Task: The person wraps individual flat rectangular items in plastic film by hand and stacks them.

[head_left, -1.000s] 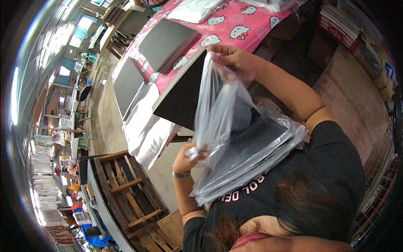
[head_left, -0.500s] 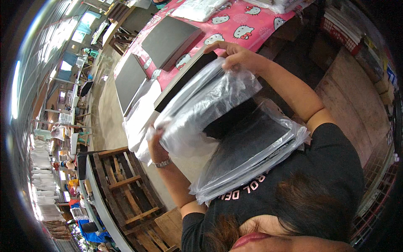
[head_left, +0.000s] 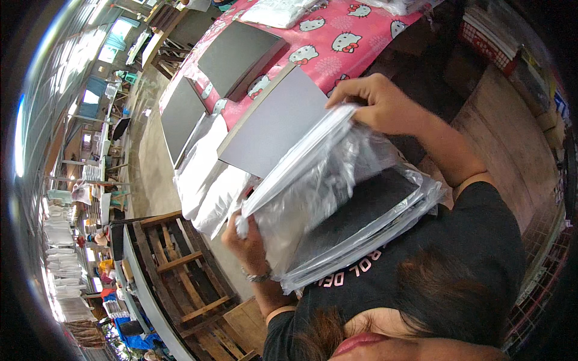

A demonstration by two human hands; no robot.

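A clear plastic bag (head_left: 325,174) is stretched between my two hands. My left hand (head_left: 245,240) grips its near-left corner, fingers closed. My right hand (head_left: 376,105) pinches its far-right corner, closed too. Just beyond the bag's edge lies a flat rectangular slab (head_left: 274,123) with a pale grey, shiny top and a beige side edge. Close against my body rests a stack of plastic-wrapped black panels (head_left: 361,216), partly covered by the bag. Whether anything is inside the held bag cannot be made out.
Two dark grey slabs, one flat (head_left: 238,57) and one further left (head_left: 180,123), lie on the pink cat-print tablecloth (head_left: 337,42). White plastic (head_left: 211,171) hangs at the table's left corner. A wooden pallet (head_left: 180,265) stands lower left; a red basket (head_left: 490,42) is far right.
The bag and both hands have moved nearer to my body, off the slab. Its top, dark and partly covered before, now shows pale grey.
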